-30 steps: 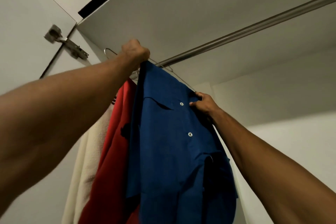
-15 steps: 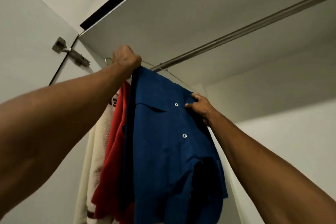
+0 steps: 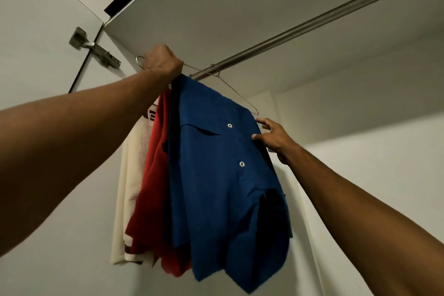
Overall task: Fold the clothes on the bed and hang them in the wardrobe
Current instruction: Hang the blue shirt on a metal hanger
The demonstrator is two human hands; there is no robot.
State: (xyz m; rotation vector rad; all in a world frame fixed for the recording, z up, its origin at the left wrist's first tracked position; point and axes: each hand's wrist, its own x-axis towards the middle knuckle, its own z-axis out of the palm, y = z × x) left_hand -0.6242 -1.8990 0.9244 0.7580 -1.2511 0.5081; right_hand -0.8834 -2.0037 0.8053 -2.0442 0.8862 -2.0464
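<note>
While the left hand [image 3: 162, 61] grips the blue shirt [image 3: 223, 175] at frame centre, the right hand [image 3: 274, 138], fingers spread, touches its edge.

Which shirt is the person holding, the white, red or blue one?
The blue shirt. The left hand grips its top and the right hand touches its edge. The red shirt and cream shirt hang untouched.
</note>
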